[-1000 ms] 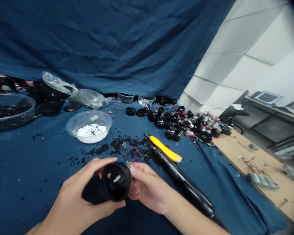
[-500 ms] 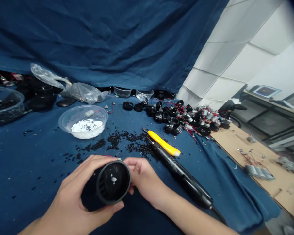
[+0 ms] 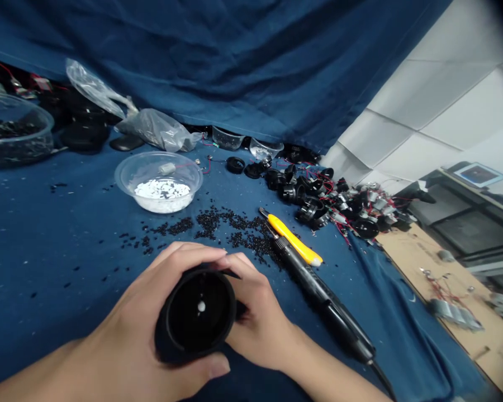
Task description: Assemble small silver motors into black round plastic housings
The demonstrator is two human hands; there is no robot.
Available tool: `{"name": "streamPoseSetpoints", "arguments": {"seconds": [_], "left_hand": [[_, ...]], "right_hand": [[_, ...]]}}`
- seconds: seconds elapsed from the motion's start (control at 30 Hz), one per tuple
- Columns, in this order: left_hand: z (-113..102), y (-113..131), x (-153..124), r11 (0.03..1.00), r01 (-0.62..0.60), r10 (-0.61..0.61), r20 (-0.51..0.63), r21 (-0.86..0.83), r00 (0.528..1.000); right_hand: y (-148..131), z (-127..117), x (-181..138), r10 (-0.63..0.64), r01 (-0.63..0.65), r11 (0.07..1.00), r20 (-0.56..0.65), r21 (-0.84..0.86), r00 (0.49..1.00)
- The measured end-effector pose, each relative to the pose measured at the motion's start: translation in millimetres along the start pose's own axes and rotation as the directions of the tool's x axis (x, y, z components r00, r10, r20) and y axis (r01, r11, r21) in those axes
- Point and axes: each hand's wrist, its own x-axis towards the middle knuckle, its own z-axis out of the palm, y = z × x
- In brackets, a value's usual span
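Note:
A black cylindrical housing [image 3: 170, 340] is tilted so that its round mouth faces me; a small white spot shows deep inside. My left hand [image 3: 138, 324] wraps around its left side, thumb under the near rim and fingers over the top. My right hand [image 3: 262, 312] is curled against its far right side, with fingertips meeting those of my left hand at the top. Black material shows between the right fingers, and the fingertips are partly hidden behind the housing. Right of my hands lie a black electric screwdriver [image 3: 322, 301] and a yellow utility knife [image 3: 293, 240].
Small black pieces [image 3: 218, 223] are scattered on the blue cloth. Behind them stands a clear bowl [image 3: 123, 178] with white pieces and a small motor. A heap of black parts, motors and red wires [image 3: 339, 206] lies right. A plastic bag [image 3: 159, 128] lies at the back.
My right hand has closed in around the housing's far side and top. The housing's mouth looks darker inside. The view has tilted, so the table's things sit higher and further right.

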Motion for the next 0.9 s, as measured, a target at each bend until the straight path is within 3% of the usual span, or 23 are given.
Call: {"name": "streamPoseSetpoints", "arguments": {"seconds": [0.2, 0.37, 0.5, 0.9], "left_hand": [[2, 0, 1, 0.995, 0.004, 0.001, 0.053, -0.101, 0.999], [2, 4, 1, 0.984, -0.019, 0.033, 0.072, -0.178, 0.997], [4, 6, 0, 0.998, -0.032, 0.036, 0.08, -0.058, 0.996], [7, 4, -2, 0.983, -0.028, 0.027, -0.004, -0.181, 1.0]], "right_hand": [[-7, 6, -4, -0.026, 0.024, 0.997, -0.035, -0.076, 0.999], [-9, 6, -1, 0.005, 0.001, 0.998, 0.098, -0.059, 0.995], [-6, 6, -1, -0.021, 0.026, 0.999, 0.168, -0.029, 0.986], [-7, 17, -2, 0.006, -0.007, 1.0, 0.035, 0.029, 0.999]]}}
